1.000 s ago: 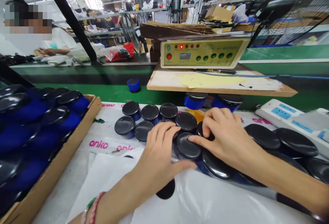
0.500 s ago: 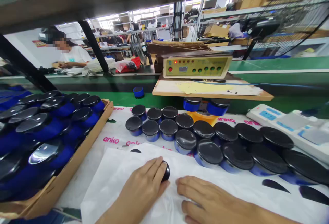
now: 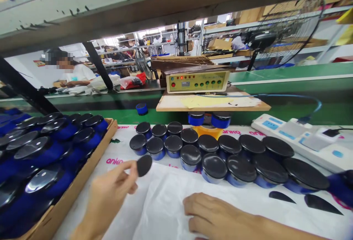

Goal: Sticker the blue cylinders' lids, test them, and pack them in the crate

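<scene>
Between thumb and fingers, my left hand pinches a thin black disc, raised at the left part of the white sheet. My right hand lies flat on that sheet, fingers extended and pointing left. Behind both hands stand two rows of blue jars with black lids. Two more black pieces show at the right, partly covered by the sheet.
A cardboard tray full of blue jars is at the left. A control box rests on a wooden board. A white power strip lies at the right. Across the bench sits a person.
My left hand has moved left and up off the sheet, with the black disc in its fingers. My right hand remains on the sheet. The camera view has tilted up slightly.
</scene>
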A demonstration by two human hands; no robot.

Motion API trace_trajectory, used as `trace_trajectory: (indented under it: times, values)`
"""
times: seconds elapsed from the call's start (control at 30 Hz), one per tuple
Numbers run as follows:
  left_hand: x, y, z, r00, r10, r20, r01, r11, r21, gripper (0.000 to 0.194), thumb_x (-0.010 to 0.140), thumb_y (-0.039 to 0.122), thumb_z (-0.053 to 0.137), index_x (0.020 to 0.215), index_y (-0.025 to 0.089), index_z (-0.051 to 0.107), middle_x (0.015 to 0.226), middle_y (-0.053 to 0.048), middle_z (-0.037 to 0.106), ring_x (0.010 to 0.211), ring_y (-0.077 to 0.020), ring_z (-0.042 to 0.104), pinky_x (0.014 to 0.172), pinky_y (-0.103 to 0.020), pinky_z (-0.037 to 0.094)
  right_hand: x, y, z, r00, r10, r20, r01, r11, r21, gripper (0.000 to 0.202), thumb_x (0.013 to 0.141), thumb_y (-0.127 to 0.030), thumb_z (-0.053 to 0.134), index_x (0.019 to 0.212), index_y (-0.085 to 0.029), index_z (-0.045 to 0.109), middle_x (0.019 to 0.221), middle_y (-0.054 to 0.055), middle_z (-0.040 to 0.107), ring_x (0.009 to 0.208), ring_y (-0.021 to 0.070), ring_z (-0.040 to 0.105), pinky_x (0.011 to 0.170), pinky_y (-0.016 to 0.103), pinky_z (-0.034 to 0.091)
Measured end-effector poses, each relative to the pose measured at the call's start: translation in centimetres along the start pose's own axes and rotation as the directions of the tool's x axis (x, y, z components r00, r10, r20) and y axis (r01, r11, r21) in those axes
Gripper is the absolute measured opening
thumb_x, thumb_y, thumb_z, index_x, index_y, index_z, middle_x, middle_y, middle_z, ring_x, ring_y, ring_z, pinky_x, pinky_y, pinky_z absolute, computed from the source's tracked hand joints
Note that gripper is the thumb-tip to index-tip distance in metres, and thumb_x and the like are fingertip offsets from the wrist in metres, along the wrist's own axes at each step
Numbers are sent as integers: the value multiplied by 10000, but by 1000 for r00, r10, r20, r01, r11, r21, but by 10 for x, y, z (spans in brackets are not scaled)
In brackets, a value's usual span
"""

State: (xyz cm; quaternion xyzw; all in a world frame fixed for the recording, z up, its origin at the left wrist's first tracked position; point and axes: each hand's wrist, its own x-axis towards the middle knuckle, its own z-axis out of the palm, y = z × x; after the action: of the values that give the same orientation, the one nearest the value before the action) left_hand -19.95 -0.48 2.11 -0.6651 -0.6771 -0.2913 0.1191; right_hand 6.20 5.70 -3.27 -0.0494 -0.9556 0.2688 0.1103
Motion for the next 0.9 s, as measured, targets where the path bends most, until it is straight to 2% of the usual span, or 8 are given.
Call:
trace_trajectory:
  times: [0.07, 0.13, 0.2, 0.27, 0.33, 0.67, 0.77, 0.9]
  values:
    - [0, 0, -15, 996, -7, -92, 13, 998, 61, 132, 921, 297, 477, 936, 232, 591, 562, 102, 685, 486, -85, 663, 466, -119, 491, 6, -6, -13, 978, 183, -103, -150, 952, 266, 201, 902, -259, 501, 1049, -152, 586, 1052, 109, 622, 999, 195, 555, 894, 320, 459]
    - [0, 6, -22, 950, 284, -130, -266, 954, 137, 196, 942, 264, 426, 1011, 218, 604, 783, 48, 751, 656, -103, 711, 575, -122, 533, 18, -14, -33, 866, 460, -197, -281, 773, 569, 261, 911, -382, 491, 1029, -174, 597, 976, 74, 633, 912, 172, 574, 815, 292, 470]
    - [3, 17, -19, 769, 628, -115, -605, 774, 186, 245, 945, 206, 399, 1038, 178, 623, 963, -19, 742, 841, -143, 709, 727, -171, 554, 31, -19, -57, 742, 637, -208, -289, 584, 758, 321, 880, -474, 518, 968, -181, 619, 861, 36, 632, 794, 146, 572, 722, 260, 464]
    - [13, 27, -10, 598, 796, -96, -773, 604, 193, 223, 922, 146, 438, 1025, 123, 635, 1026, -80, 721, 970, -200, 676, 831, -252, 551, 42, -18, -80, 696, 689, -203, -266, 510, 818, 328, 807, -484, 608, 899, -171, 634, 769, 11, 615, 690, 122, 547, 635, 232, 442]
    - [29, 35, 4, 554, 827, -94, -815, 562, 138, 191, 900, 101, 477, 1011, 82, 631, 1031, -124, 708, 1023, -236, 650, 884, -309, 541, 47, -10, -96, 648, 727, -229, -286, 510, 811, 285, 743, -435, 674, 815, -163, 633, 705, -4, 595, 628, 108, 521, 591, 225, 421]
    - [104, 38, 83, 770, 617, -164, -629, 689, -360, 142, 881, 163, 567, 1022, 153, 569, 1078, -101, 634, 1026, -172, 614, 891, -277, 531, 41, 59, -134, 558, 760, -334, -540, 638, 549, 319, 706, -490, 661, 690, -181, 582, 571, -35, 527, 545, 110, 454, 517, 236, 342]
    - [119, 32, 92, 872, 488, 19, -411, 754, -513, 296, 851, 236, 610, 1131, 195, 526, 1160, -80, 591, 1115, -179, 556, 981, -328, 481, 36, 64, -139, 502, 741, -445, -618, 668, 414, 328, 805, -522, 551, 741, -201, 576, 659, -16, 583, 591, 128, 484, 539, 245, 345]
    - [127, 26, 98, 830, 435, 349, -264, 857, -442, 525, 708, 219, 647, 1215, 196, 510, 1356, -104, 429, 1296, -273, 363, 1083, -453, 366, 36, 71, -130, 453, 785, -422, -620, 618, 484, 330, 843, -531, 511, 794, -210, 569, 736, -10, 606, 645, 133, 513, 572, 241, 354]
